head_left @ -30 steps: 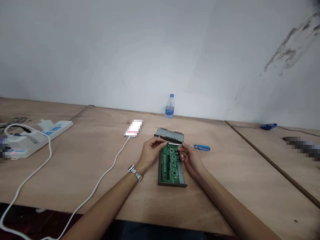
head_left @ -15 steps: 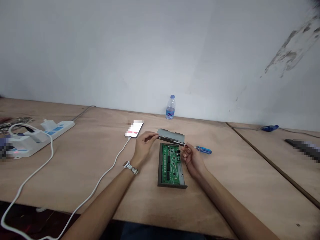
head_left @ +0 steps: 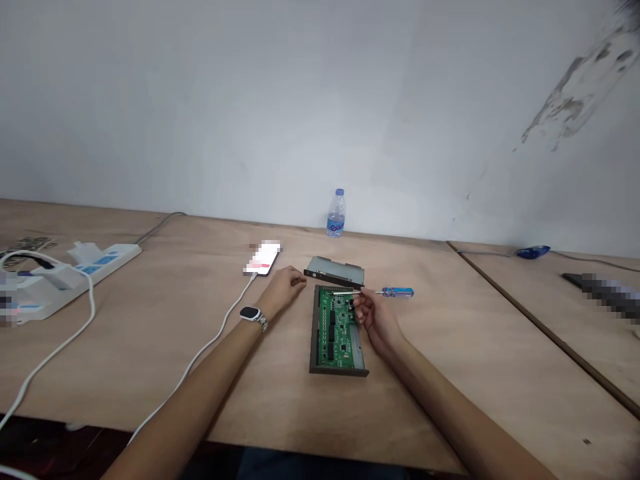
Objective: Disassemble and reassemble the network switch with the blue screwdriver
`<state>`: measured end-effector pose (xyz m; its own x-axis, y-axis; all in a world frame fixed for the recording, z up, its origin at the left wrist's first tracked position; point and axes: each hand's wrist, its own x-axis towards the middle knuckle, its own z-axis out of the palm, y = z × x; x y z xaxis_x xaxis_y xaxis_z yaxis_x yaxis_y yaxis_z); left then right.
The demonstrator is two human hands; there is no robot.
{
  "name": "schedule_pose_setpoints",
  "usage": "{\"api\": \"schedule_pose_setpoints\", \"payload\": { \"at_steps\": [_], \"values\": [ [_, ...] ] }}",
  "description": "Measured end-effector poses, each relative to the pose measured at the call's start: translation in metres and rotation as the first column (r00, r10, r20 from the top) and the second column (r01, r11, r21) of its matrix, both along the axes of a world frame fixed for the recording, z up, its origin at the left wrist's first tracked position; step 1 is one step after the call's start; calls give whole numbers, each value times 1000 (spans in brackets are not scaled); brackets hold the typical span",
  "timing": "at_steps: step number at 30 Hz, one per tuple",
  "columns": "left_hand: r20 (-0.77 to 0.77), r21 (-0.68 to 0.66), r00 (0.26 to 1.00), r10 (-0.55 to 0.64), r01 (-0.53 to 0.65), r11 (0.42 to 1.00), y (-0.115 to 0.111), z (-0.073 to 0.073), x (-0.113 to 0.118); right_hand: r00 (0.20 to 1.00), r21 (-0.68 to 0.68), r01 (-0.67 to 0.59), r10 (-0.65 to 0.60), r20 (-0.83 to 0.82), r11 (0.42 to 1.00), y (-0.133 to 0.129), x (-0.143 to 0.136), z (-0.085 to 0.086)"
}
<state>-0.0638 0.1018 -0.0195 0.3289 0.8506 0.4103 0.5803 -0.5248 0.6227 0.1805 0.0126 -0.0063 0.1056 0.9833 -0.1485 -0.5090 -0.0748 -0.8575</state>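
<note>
Two bare hands flank an opened electronics module at the centre of the frame. Its green circuit board [head_left: 345, 337] lies component side up in a dark-rimmed housing [head_left: 314, 337] on the wooden table [head_left: 440, 373]. Right hand [head_left: 380, 320]: thumb and fingers pinch the shaft of a blue-handled screwdriver [head_left: 399, 292], which spans the board's upper end, its tip pointing left; whether the tip touches the board cannot be told. Left hand [head_left: 283, 290]: fingers bent together, just beside the left end of a grey metal plate [head_left: 340, 268] with a dark front strip [head_left: 333, 279]; whether anything small is held between them cannot be told. Half a second ago these fingertips met the strip's left end; they now stand apart from it. In consequence, the plate appears unsupported by hand, and the screwdriver is controlled by the right hand alone.
</note>
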Motion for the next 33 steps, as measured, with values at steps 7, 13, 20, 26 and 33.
{"api": "schedule_pose_setpoints", "payload": {
  "at_steps": [7, 13, 20, 26, 33],
  "values": [
    [15, 42, 999, 50, -51, 998, -4, -2, 4, 997, 34, 17, -19, 69, 999, -1, 0, 0],
    [80, 85, 997, 0, -7, 996, -13, 21, 23, 980, 157, 154, -172, 104, 975, 3, 12, 6],
    [5, 48, 969, -246, 245, 968, -9, 29, 94, 932, 324, 164, -254, 258, 932, 4, 27, 16],
    [-7, 34, 984, -181, 181, 983, -8, 20, 84, 884, 379, 130, -281, 375, 916, 11, 26, 25],
    [232, -10, 959, -160, 167, 986, -25, 28, 59, 756, 452, -53, -260, 601, 891, 42, -2, 58]
  ]
}}
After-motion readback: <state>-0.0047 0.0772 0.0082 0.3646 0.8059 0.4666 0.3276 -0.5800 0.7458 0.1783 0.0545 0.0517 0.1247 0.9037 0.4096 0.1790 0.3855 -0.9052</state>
